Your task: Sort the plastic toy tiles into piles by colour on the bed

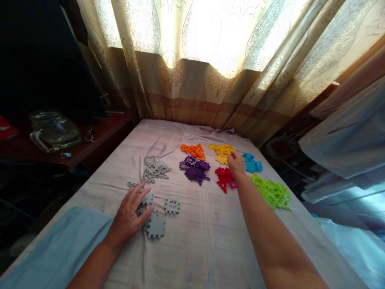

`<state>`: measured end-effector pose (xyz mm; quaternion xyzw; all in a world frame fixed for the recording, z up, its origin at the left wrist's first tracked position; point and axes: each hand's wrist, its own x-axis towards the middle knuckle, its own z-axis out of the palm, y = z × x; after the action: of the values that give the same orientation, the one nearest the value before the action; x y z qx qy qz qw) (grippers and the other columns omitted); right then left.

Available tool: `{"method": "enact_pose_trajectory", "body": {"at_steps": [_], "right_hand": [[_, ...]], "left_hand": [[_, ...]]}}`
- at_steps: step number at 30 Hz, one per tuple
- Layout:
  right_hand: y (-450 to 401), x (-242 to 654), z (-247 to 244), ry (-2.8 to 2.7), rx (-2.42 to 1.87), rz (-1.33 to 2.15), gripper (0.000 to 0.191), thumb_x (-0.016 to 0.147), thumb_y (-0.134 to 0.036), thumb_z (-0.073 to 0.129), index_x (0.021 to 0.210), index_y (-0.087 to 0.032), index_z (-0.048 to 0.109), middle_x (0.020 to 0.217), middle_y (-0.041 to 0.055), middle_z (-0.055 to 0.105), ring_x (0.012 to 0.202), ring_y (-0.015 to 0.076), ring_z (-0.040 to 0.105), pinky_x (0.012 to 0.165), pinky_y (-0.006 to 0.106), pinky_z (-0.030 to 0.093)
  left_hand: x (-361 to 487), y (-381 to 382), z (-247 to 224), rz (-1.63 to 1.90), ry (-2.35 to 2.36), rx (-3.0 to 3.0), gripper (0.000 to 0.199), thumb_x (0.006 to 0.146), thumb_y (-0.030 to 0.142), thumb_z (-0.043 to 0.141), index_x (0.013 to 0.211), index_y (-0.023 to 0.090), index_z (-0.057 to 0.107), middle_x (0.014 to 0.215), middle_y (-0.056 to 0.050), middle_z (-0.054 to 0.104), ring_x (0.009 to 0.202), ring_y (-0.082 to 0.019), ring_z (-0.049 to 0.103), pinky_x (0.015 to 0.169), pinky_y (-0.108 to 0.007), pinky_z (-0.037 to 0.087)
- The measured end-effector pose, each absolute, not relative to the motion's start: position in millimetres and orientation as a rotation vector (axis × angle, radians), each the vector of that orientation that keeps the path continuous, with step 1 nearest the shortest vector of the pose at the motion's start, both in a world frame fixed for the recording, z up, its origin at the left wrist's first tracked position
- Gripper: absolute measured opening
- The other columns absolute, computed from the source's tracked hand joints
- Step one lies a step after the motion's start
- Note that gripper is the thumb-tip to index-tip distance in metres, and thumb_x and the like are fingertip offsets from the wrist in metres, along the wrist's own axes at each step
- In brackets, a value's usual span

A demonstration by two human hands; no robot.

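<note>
My left hand (132,208) rests with its fingers spread over a heap of grey interlocking plastic pieces, partly covering them. A square grey piece (157,226) with notched edges lies beside its thumb, and a grey window-frame piece (172,206) sits to the right. Farther out, my right hand (236,162) is closed at the right edge of the yellow pieces (221,153); whatever its fingers hold is hidden. The red pieces (225,179) lie just below that hand, with the blue pieces (253,163) to its right. The lime green pieces (270,191) are next to my right forearm.
Purple pieces (195,169), orange pieces (193,151) and another grey pile (155,169) lie on the pale bedsheet (192,249). Light blue cloth (60,249) covers the left corner. A glass jug (55,130) stands on the wooden desk at left. Curtains (192,84) hang behind.
</note>
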<state>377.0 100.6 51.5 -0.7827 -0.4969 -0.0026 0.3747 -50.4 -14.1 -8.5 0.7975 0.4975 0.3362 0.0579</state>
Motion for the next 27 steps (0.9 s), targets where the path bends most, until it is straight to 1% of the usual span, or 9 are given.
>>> {"method": "enact_pose_trajectory", "body": {"at_steps": [2, 4, 7, 9, 12, 15, 20, 23, 27], "right_hand": [[76.3, 354.2, 44.9, -1.334, -1.942, 0.105, 0.038, 0.083, -0.029, 0.046, 0.106, -0.013, 0.072, 0.094, 0.0129, 0.074, 0.089, 0.024, 0.068, 0.083, 0.036, 0.052], [43.5, 325.8, 33.8, -1.521, -1.741, 0.234, 0.032, 0.083, -0.031, 0.049, 0.098, -0.018, 0.074, 0.098, 0.0106, 0.074, 0.095, 0.0231, 0.067, 0.088, 0.037, 0.052], [-7.1, 285.9, 13.8, -1.708, -1.507, 0.364, 0.024, 0.084, -0.03, 0.052, 0.087, -0.024, 0.074, 0.104, 0.0078, 0.074, 0.097, 0.0213, 0.068, 0.09, 0.037, 0.053], [-30.9, 267.5, 1.4, -1.77, -1.411, 0.401, 0.024, 0.086, -0.028, 0.051, 0.088, -0.024, 0.074, 0.103, 0.0078, 0.074, 0.096, 0.0199, 0.069, 0.09, 0.036, 0.054], [-45.4, 254.3, -12.0, -1.796, -1.375, 0.355, 0.024, 0.086, -0.026, 0.05, 0.09, -0.022, 0.074, 0.1, 0.0082, 0.074, 0.094, 0.02, 0.069, 0.09, 0.036, 0.055], [-44.4, 252.5, -17.8, -1.764, -1.376, 0.29, 0.024, 0.086, -0.025, 0.05, 0.089, -0.021, 0.074, 0.098, 0.0084, 0.074, 0.093, 0.0208, 0.07, 0.089, 0.037, 0.056], [-43.2, 255.2, -16.6, -1.737, -1.318, 0.267, 0.024, 0.086, -0.023, 0.049, 0.091, -0.021, 0.073, 0.096, 0.0086, 0.075, 0.09, 0.0204, 0.07, 0.088, 0.036, 0.057], [-44.3, 255.3, -15.2, -1.701, -1.324, 0.258, 0.025, 0.086, -0.023, 0.048, 0.095, -0.019, 0.072, 0.096, 0.0095, 0.075, 0.09, 0.0202, 0.07, 0.087, 0.035, 0.057], [-43.0, 254.0, -15.8, -1.688, -1.33, 0.277, 0.025, 0.086, -0.023, 0.048, 0.093, -0.02, 0.072, 0.094, 0.0082, 0.075, 0.088, 0.0194, 0.07, 0.085, 0.034, 0.057]], "left_hand": [[-50.9, -19.0, -7.1, 0.918, 1.499, 2.488, 0.059, 0.083, 0.055, 0.059, 0.136, 0.029, 0.052, 0.148, -0.011, 0.047, 0.136, -0.03, 0.044, 0.116, -0.055, 0.027], [-51.3, -27.5, -5.7, 0.751, 1.517, 2.525, 0.074, 0.076, 0.061, 0.065, 0.141, 0.03, 0.047, 0.154, -0.013, 0.038, 0.141, -0.035, 0.036, 0.115, -0.062, 0.021], [-49.0, -42.1, -3.1, 0.507, 1.576, 2.524, 0.098, 0.064, 0.063, 0.073, 0.149, 0.031, 0.036, 0.16, -0.016, 0.025, 0.145, -0.041, 0.024, 0.113, -0.068, 0.015], [-43.6, -47.6, -0.4, 0.383, 1.624, 2.505, 0.103, 0.062, 0.062, 0.074, 0.151, 0.031, 0.032, 0.161, -0.016, 0.021, 0.146, -0.042, 0.019, 0.112, -0.07, 0.013], [-28.7, -44.7, 3.9, 0.274, 1.718, 2.441, 0.093, 0.07, 0.058, 0.069, 0.151, 0.03, 0.031, 0.161, -0.015, 0.021, 0.147, -0.04, 0.018, 0.112, -0.069, 0.012], [-8.4, -33.4, 5.1, 0.326, 1.762, 2.409, 0.08, 0.079, 0.055, 0.061, 0.149, 0.025, 0.036, 0.16, -0.016, 0.025, 0.147, -0.037, 0.021, 0.114, -0.065, 0.014], [17.7, -8.2, 11.8, 0.431, 1.671, 2.449, 0.076, 0.082, 0.061, 0.056, 0.147, 0.025, 0.038, 0.158, -0.014, 0.03, 0.145, -0.033, 0.027, 0.116, -0.06, 0.018], [15.2, 23.5, 27.9, 0.477, 1.747, 2.428, 0.07, 0.088, 0.061, 0.045, 0.147, 0.024, 0.038, 0.157, -0.013, 0.032, 0.144, -0.032, 0.028, 0.116, -0.059, 0.02], [-2.4, 82.7, 47.0, 0.317, 1.937, 2.332, 0.067, 0.091, 0.061, 0.035, 0.147, 0.024, 0.036, 0.16, -0.011, 0.027, 0.147, -0.029, 0.024, 0.117, -0.057, 0.017]]}}
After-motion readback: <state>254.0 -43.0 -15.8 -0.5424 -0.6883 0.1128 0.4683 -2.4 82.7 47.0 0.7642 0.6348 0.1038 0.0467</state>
